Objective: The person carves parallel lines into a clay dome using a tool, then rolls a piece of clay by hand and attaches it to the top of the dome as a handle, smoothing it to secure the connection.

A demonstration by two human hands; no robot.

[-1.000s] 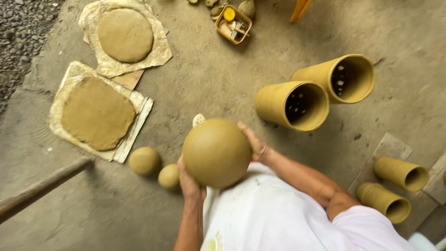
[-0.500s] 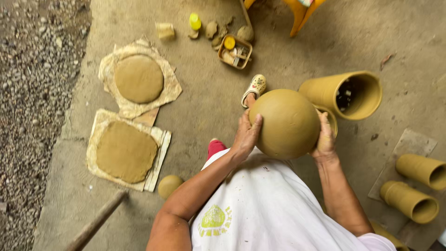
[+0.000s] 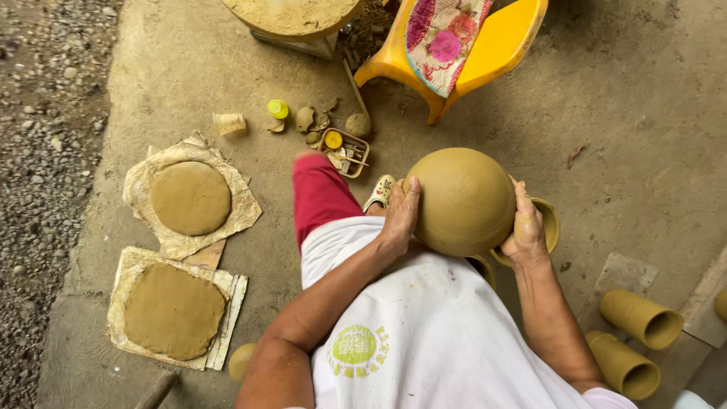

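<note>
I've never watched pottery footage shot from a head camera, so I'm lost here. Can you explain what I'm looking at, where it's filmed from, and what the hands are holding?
The view comes from a camera on the person's head, looking down over their white shirt at their bare hands. The left hand and right hand grip opposite sides of a round clay ball, lifted above the ground. On the concrete floor to the left lie two flat clay discs on paper sheets. Clay tubes lie at the right. Ahead stand a yellow plastic chair and a small tray of tools.
</note>
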